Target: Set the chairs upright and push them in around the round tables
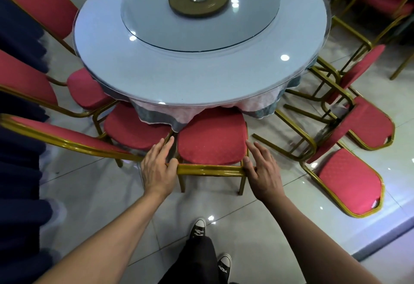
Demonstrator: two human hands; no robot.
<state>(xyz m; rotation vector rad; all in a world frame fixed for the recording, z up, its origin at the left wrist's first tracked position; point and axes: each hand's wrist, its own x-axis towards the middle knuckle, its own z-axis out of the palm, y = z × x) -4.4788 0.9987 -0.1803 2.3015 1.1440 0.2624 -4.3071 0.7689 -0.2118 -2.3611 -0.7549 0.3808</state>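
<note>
Both hands, left [158,167] and right [262,169], rest flat-fingered (thumbs hooked) on the red-cushioned gold-framed chair [212,142]; push evenly, straight under the round glass tabletop [201,77].

2 toppled chairs [349,160] block right floor.

One round table [201,77] fills the upper middle of the frame, carrying one glass turntable [156,14]. Four red chairs stand upright at it along the left and bottom centre: [212,140], [132,129], [87,88], [40,1]. Two more lie tipped over at the right: [349,185], [369,124]. Further red chairs at the top edge and upper right are too cut off to count. Two hands show, [156,167] and [262,169], and two shoes, [198,227] and [224,265].
</note>
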